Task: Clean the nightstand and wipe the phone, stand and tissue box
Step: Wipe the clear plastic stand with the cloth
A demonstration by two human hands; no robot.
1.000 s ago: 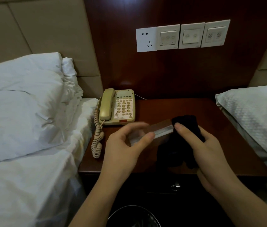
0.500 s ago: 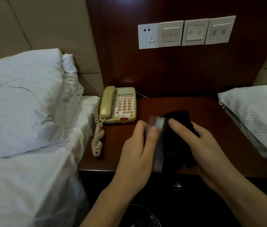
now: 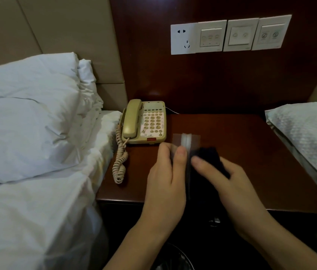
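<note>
At frame centre, the left hand (image 3: 165,176) grips a clear stand (image 3: 186,142) above the table (image 3: 251,152); the right hand (image 3: 229,184) presses a dark cloth (image 3: 208,154) against it. The phone (image 3: 146,121) sits just behind.

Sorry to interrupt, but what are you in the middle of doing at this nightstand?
A person is wiping a clear stand held above the nightstand. The left hand grips the stand while the right hand presses a dark cloth against it. The phone sits at the back left of the nightstand, handset on its cradle. No tissue box is in view.
</note>
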